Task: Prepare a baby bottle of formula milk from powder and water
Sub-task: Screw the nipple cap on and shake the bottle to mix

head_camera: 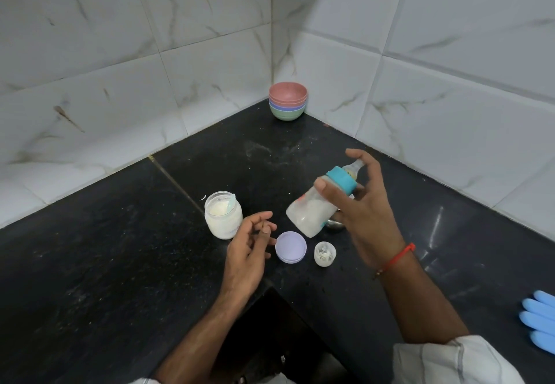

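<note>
My right hand (357,203) grips a baby bottle (315,206) with a teal collar and clear teat, tilted with the teat up and to the right, above the black counter (120,263). White milky liquid fills its lower part. My left hand (249,248) hovers open and holds nothing, just right of an open glass jar of white powder (222,218) with a pale scoop resting in it. A lilac jar lid (290,247) lies flat between my hands. A small clear bottle cap (324,254) stands to the lid's right.
Stacked coloured bowls (287,104) sit in the far corner against the white tiled walls. A metal object (335,224) lies partly hidden behind the bottle. Blue gloved fingers (539,320) show at the right edge. The counter has an inner cut-out corner near me.
</note>
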Demonstrator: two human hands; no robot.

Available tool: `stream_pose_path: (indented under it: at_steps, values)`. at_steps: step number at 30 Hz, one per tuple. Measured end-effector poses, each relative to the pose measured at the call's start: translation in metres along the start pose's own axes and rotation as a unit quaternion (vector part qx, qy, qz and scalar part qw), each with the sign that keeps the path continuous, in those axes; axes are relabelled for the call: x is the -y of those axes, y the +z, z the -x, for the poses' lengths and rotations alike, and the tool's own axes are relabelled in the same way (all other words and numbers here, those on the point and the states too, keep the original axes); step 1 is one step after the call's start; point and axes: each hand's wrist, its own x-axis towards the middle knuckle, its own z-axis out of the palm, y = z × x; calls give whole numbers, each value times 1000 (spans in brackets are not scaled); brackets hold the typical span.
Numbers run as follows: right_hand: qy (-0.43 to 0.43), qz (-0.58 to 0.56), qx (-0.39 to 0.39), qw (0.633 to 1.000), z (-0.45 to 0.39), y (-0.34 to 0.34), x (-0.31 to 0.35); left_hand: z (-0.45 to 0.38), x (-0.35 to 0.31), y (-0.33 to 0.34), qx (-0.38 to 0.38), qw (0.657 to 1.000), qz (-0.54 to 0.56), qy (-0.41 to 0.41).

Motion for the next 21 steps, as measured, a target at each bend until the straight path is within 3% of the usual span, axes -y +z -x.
stream_pose_path:
  at_steps: [10,21]
  values:
    - [73,-122,1,990,-1,-5,-3,0,-2,0,4,1000,1,-2]
    - [115,-147,-11,982,0,-6,-12,-1,1,1,9,1000,-2,2]
